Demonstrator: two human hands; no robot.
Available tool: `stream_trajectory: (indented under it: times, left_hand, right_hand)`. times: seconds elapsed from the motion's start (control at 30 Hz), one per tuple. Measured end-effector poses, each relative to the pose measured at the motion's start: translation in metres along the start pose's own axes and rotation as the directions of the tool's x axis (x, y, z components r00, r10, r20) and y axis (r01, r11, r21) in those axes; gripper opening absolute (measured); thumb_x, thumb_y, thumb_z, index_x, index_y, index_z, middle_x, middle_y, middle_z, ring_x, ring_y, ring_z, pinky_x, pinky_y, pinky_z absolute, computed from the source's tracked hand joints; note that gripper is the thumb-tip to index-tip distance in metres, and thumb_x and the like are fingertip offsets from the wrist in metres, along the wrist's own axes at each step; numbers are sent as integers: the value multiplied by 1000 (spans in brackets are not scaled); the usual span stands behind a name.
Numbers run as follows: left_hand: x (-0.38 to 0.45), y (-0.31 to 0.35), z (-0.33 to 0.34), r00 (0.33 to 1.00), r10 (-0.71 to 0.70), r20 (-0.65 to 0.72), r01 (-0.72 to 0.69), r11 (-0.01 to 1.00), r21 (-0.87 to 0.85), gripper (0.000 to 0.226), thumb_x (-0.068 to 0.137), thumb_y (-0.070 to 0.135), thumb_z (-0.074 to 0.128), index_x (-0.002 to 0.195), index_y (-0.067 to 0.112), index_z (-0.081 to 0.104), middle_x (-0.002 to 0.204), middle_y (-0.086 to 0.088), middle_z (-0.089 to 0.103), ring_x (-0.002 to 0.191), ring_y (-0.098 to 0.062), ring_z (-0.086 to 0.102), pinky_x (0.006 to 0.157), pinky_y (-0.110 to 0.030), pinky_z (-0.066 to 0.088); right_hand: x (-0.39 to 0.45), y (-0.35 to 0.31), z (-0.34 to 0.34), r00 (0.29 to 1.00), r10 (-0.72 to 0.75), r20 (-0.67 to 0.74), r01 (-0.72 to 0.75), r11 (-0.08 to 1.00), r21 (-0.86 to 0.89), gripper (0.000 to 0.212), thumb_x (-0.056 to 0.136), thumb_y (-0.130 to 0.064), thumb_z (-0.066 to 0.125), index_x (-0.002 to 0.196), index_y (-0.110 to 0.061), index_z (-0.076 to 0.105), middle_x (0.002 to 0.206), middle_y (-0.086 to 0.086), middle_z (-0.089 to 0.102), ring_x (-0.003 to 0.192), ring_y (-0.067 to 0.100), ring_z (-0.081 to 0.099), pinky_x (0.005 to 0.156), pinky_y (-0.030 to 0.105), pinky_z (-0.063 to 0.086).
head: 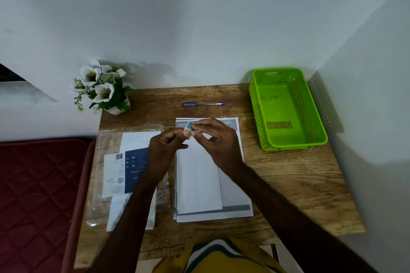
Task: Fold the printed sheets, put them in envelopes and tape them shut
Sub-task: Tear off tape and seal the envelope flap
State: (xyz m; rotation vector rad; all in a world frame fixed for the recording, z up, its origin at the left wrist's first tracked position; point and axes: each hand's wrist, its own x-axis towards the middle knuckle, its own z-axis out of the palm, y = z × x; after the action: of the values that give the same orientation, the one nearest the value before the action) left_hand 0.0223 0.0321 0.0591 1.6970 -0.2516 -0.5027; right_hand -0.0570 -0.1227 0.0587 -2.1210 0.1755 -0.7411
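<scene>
A small roll of tape [190, 129] sits pinched between both hands above the far end of a white envelope [198, 180], which lies lengthwise on a stack of printed sheets [235, 193] at the middle of the wooden counter [295, 186]. The tape looks light and sticky, likely to curl back on itself, so it is best taken by its free end with the fingertips while the roll is steadied. The envelope and sheets are thin, light and easily creased, and would handle best by their edges. The left hand [165, 145] has thumb and fingers curled tight on the near side of the roll; the right hand [218, 139] closes its fingertips on the far side, apparently working the tape end loose, though that end is too small to make out. Left of the stack lies a clear plastic packet of envelopes [124, 175]. A blue pen [204, 104] rests farther back, a green basket [286, 108] stands at right, and a pot of white flowers [102, 88] marks the far left corner.
</scene>
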Motion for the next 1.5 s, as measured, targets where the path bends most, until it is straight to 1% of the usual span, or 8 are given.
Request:
stream_trajectory:
  times: [0.3, 0.57, 0.67, 0.87, 1.13, 1.3, 1.4, 1.5]
  left_hand:
    - [1, 1, -1, 1000, 17, -8, -16, 997, 72, 23, 94, 24, 70, 110, 8, 78, 104, 0, 77, 94, -11, 73, 78, -24, 63]
    - [3, 0, 0, 999, 15, -43, -11, 995, 98, 19, 93, 22, 72, 107, 11, 79, 99, 1, 77, 90, -10, 72, 72, -19, 60]
    - [4, -1, -1, 999, 16, -43, -11, 995, 95, 19, 93, 21, 73, 107, 10, 79, 98, 0, 77, 89, -11, 72, 70, -18, 59]
    - [3, -1, -1, 1000, 25, -9, -24, 989, 148, 21, 94, 21, 70, 112, 11, 76, 106, 1, 75, 93, -14, 72, 76, -23, 62]
    - [4, -5, -4, 999, -18, 34, 13, 991, 135, 23, 93, 24, 71, 113, 14, 76, 108, 1, 75, 96, -15, 72, 77, -23, 62]
    - [4, -6, -5, 998, -37, 41, 33, 993, 110, 18, 92, 26, 72, 109, 23, 76, 107, 7, 75, 96, -13, 73, 73, -21, 61]
    - [3, -7, -10, 999, -43, 21, 40, 991, 131, 14, 92, 28, 72, 106, 26, 76, 105, 11, 75, 95, -11, 73, 74, -20, 61]
    - [6, -6, -18, 1000, -24, 18, 20, 979, 201, 13, 89, 37, 72, 101, 32, 76, 104, 17, 74, 92, -6, 70, 72, -17, 57]
  right_hand:
    - [-4, -12, 4, 998, 63, -30, -64, 997, -47, 16, 97, -14, 71, 104, -1, 77, 104, 8, 76, 95, 20, 71, 72, 39, 61]
    - [1, -20, 11, 943, 329, -42, -324, 941, 97, 12, 96, -12, 71, 100, -3, 77, 99, 5, 76, 93, 15, 70, 80, 44, 61]
    - [5, -22, 12, 871, 492, -15, -480, 855, 195, 15, 96, -14, 71, 105, -4, 77, 100, 4, 77, 92, 16, 71, 73, 45, 64]
    - [14, -21, 7, 697, 708, 115, -695, 627, 351, 21, 99, -17, 67, 113, -5, 76, 102, 10, 77, 90, 18, 76, 64, 32, 65]
    - [23, -17, 2, 492, 834, 251, -817, 342, 464, 6, 97, -18, 69, 99, -16, 75, 91, 1, 77, 77, 10, 78, 56, 23, 59]
    - [31, -16, -3, 341, 863, 373, -853, 116, 509, 17, 98, -16, 68, 111, -5, 72, 102, 12, 78, 83, 18, 79, 63, 29, 63]
    - [33, -14, -7, 322, 834, 449, -834, 26, 551, 21, 100, -15, 65, 115, 0, 69, 105, 16, 78, 89, 21, 79, 66, 32, 65]
    - [34, -11, -11, 336, 820, 464, -829, 23, 559, 22, 100, -16, 66, 114, 1, 70, 106, 15, 78, 95, 23, 78, 71, 36, 66]
